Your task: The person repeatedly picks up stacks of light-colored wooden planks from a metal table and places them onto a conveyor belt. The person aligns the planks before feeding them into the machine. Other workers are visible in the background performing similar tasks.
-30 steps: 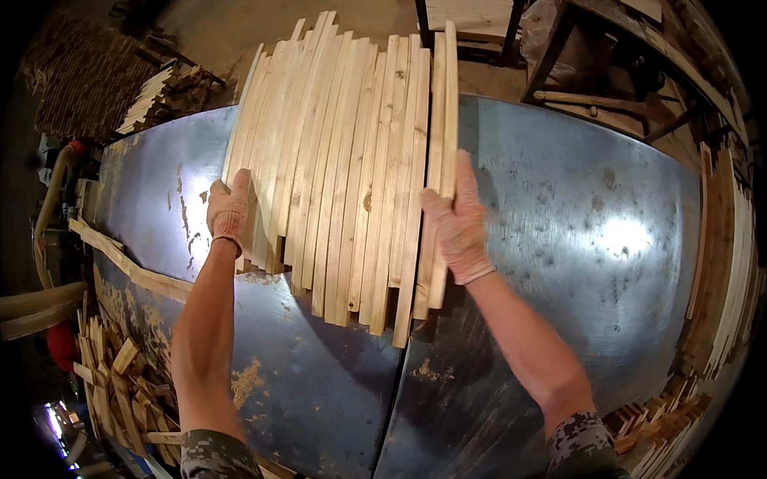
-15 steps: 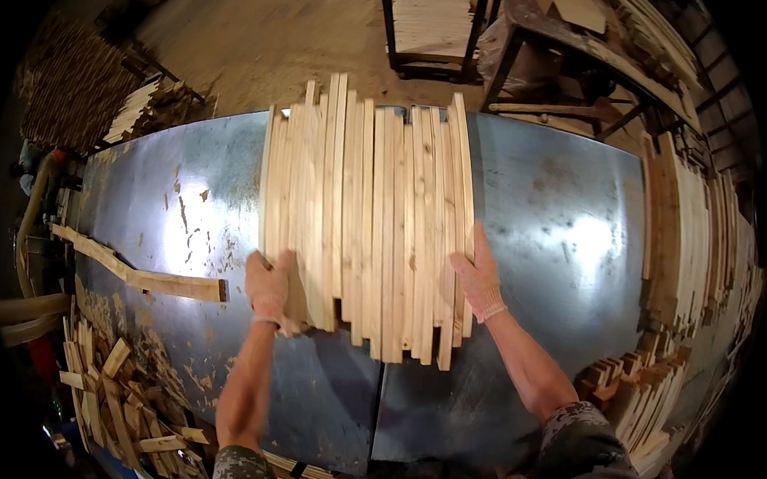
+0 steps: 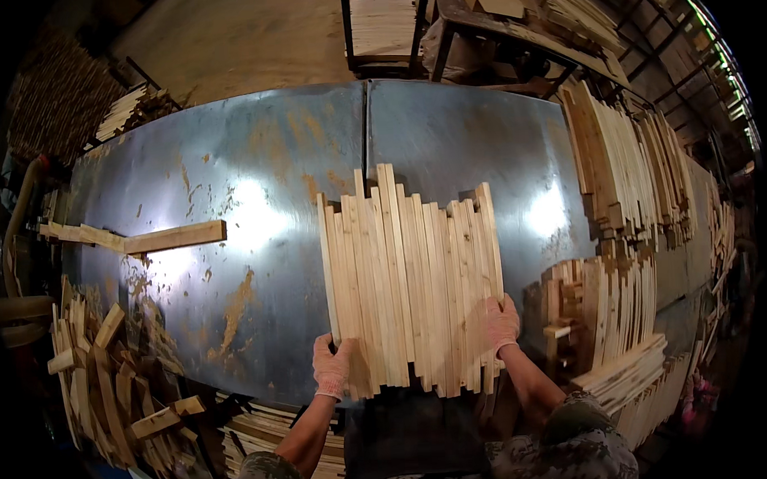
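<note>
A wide row of narrow wooden strips point(image 3: 410, 281), their ends uneven, lies side by side at the near edge of the metal-topped table point(image 3: 271, 176). My left hand point(image 3: 331, 365), in a pale pinkish work glove, presses against the row's left side near its close end. On the opposite side my right hand point(image 3: 502, 321), gloved the same way, grips the outermost strips. Between them the strips are squeezed together as one bundle. The undersides of the strips and some of my fingertips are hidden.
Two jointed wooden boards point(image 3: 176, 237) lie on the table's left part. Scrap wood pieces point(image 3: 122, 375) are heaped at the lower left. Stacked strips point(image 3: 627, 307) stand along the right side. A metal rack point(image 3: 383, 28) with pale wood is beyond the table.
The bundle of strips has come toward me and to the right across the table, with both hands still on its sides. The view has also turned to the right.
</note>
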Demonstrator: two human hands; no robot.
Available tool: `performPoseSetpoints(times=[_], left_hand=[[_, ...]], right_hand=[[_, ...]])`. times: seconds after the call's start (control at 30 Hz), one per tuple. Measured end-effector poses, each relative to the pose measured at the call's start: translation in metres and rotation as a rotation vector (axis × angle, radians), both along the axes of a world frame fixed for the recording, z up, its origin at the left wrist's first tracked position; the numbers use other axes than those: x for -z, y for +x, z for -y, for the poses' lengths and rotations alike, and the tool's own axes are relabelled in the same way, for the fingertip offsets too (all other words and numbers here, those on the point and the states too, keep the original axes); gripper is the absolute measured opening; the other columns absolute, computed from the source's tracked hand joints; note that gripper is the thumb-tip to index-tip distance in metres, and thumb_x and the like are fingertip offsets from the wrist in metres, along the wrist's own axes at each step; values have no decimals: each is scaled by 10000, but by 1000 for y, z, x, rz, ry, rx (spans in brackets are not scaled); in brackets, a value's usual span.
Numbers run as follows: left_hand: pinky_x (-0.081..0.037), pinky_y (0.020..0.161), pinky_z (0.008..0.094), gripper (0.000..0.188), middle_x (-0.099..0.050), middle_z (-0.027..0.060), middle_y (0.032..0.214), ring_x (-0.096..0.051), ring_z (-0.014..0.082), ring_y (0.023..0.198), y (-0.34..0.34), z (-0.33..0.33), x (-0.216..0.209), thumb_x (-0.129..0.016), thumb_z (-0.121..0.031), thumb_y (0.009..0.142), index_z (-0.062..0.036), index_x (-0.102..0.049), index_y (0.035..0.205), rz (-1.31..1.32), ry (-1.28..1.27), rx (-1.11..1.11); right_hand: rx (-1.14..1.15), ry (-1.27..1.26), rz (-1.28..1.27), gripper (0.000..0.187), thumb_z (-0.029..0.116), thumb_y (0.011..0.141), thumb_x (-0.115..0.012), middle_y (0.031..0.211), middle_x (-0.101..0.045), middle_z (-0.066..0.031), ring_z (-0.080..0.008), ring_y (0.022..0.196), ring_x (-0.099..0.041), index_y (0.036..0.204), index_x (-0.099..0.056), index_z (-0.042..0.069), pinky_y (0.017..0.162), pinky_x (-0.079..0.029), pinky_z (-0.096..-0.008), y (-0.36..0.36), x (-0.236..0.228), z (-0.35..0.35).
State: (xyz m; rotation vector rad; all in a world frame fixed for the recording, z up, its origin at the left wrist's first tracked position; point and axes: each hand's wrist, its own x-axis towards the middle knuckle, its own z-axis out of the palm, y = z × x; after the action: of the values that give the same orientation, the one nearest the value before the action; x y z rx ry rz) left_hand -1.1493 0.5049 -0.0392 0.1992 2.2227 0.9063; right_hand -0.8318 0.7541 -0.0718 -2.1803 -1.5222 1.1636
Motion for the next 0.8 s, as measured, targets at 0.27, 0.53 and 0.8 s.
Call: performPoseSetpoints(times=[0.27,0.53,0.8], left_hand=[[-556,902,366,529,-741,147,1145,-692,233,1010,7,73,18,-823,-303,894,46,-682,1266,212,217,127],[-517,668,347,102,-659,14,912,-624,159,781,1,99,9,-665,-120,957,-51,-702,1023,344,478,-96],[-501,740,281,138,-657,11,892,-600,116,821,100,12,-102,-641,-122,990,-1,-700,1021,-15,585,355]], right_hand=[[-10,13,32,537,402,950,-660,1175,-738,-178,-329,1061,-695,1346,-660,39,937,-529,-419,40,-24,63],[-47,260,246,638,470,934,-651,1408,-614,-232,-383,1332,-566,1399,-582,39,1108,-462,-465,63,42,88],[-224,448,-12,662,368,1005,-599,1534,-523,-263,-467,1414,-486,1539,-482,-5,1189,-407,-502,99,8,234]])
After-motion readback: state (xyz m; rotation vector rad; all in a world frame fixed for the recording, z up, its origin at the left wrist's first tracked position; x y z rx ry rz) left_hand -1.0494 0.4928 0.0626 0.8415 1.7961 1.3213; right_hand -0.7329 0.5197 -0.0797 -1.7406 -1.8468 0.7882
